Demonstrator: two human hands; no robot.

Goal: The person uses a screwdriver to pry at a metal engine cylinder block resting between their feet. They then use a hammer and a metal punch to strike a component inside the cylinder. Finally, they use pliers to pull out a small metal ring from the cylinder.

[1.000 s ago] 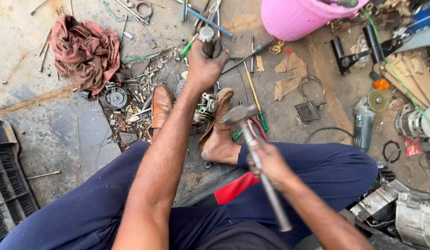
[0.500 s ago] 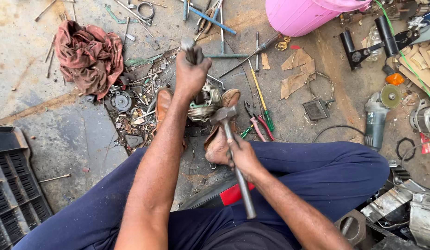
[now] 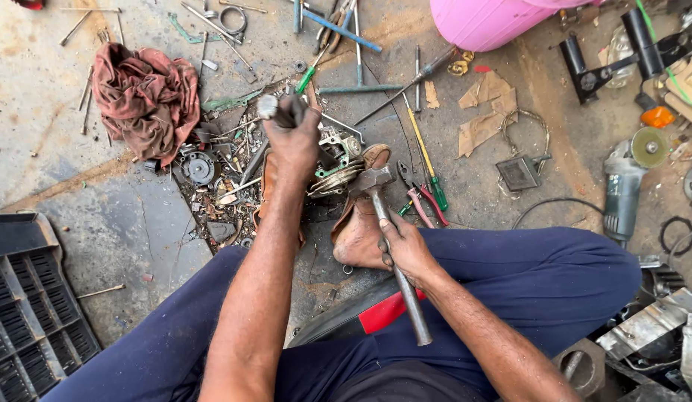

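The left hand (image 3: 295, 141) was clenched around a steel punch (image 3: 271, 106), whose lower end was hidden behind the fist. The right hand (image 3: 405, 249) gripped a hammer (image 3: 387, 223) mid-handle, its head resting beside the metal assembly (image 3: 335, 160) wedged between two sandalled feet near the middle of the concrete floor (image 3: 100, 208). A pink drum (image 3: 487, 21) was cut off at the floor's far edge.

Seated on the floor, the person grips a metal punch (image 3: 275, 109) in the left hand (image 3: 297, 141), its lower end at a small engine part (image 3: 337, 160) wedged between both feet. The right hand (image 3: 407, 249) holds a hammer (image 3: 387, 238), its head just beside the part.
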